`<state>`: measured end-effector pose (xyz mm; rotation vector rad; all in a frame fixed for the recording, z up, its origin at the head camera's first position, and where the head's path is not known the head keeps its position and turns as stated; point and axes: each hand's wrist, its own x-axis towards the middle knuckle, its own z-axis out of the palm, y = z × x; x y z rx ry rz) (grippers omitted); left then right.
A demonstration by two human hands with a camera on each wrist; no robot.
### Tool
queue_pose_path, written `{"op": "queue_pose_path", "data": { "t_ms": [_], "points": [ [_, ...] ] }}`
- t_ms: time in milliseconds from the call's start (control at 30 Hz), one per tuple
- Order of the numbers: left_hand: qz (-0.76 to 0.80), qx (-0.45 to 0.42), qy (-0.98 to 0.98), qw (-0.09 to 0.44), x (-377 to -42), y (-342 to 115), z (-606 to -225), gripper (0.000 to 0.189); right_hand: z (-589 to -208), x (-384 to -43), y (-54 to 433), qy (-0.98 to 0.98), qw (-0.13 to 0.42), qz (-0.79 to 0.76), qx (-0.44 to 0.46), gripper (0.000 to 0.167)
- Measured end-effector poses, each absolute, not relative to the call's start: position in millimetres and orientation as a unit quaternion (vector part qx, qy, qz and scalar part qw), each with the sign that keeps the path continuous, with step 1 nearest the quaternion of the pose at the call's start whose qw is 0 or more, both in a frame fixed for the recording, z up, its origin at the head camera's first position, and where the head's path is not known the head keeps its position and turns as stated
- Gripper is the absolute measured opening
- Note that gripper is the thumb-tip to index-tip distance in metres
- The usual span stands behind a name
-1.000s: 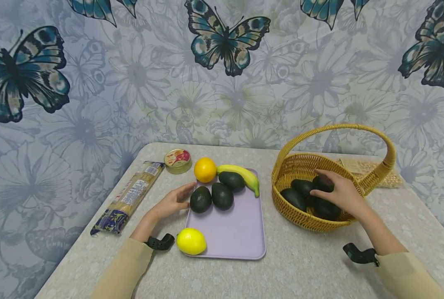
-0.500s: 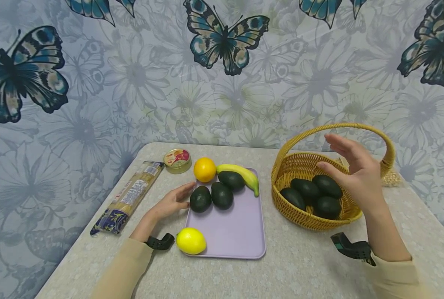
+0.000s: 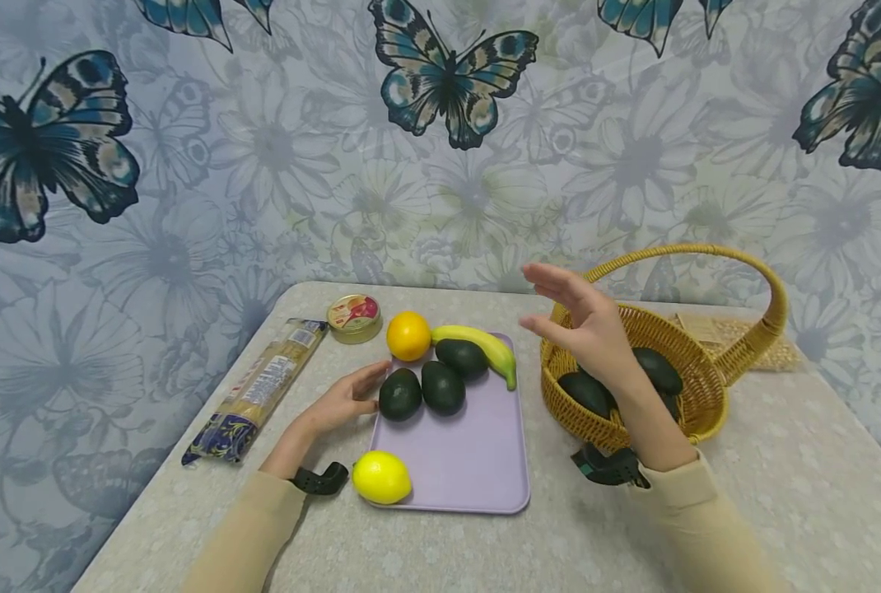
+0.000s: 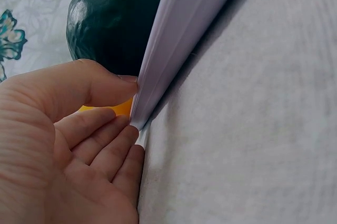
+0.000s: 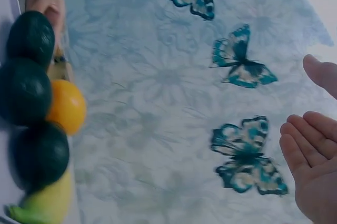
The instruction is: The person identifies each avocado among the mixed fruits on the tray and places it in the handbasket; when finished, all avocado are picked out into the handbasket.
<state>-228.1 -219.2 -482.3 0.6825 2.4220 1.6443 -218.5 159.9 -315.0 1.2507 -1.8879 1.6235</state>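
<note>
My left hand [image 3: 342, 401] rests at the left edge of a lilac tray [image 3: 470, 461]. In the left wrist view its thumb and fairly straight fingertips touch the tray's rim [image 4: 179, 34]. Three dark green avocados lie on the tray; the nearest avocado [image 3: 399, 394] is right beside that hand. A banana [image 3: 496, 354] curves along the tray's far right corner, next to an orange [image 3: 408, 336]. My right hand [image 3: 592, 325] hovers over the left side of a wicker basket [image 3: 696, 403], fingers spread from the thumb, holding nothing. Several avocados [image 3: 657, 371] sit in the basket, partly hidden by my forearm.
A lemon [image 3: 382, 477] lies at the tray's near left corner. Farther left are a pack of pasta [image 3: 258, 391] and a round tin [image 3: 354, 318]. Behind the basket, whose tall handle [image 3: 770, 309] arches up, lies a flat beige packet [image 3: 766, 350]. A patterned backdrop stands behind the table.
My right hand has let go of an avocado in the basket, risen out of it, and moved left toward the tray. The left hand has stayed at the tray's edge.
</note>
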Motion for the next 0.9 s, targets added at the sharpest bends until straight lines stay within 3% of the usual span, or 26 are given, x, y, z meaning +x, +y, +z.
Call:
{"op": "queue_pose_path", "data": {
  "t_ms": [300,400,633,900],
  "points": [
    [0.545,0.233,0.802,0.068,-226.5,-215.4,-479.9,0.069,-337.7,-226.8,114.2,-0.721,0.018,0.584,0.373,0.055],
    [0.544,0.231,0.804,0.068,-226.1,-215.3,-479.8,0.069,-344.7,-228.9,104.3,-0.736,0.007,0.581,0.347,0.056],
    [0.543,0.228,0.806,0.066,-227.4,-218.1,-480.7,0.069,-398.7,-271.7,86.7,-0.774,0.031,0.566,0.280,0.068],
    [0.542,0.228,0.806,0.063,-227.8,-219.4,-482.1,0.069,-420.0,-283.1,81.7,-0.793,-0.008,0.562,0.234,0.070]
  ]
}}
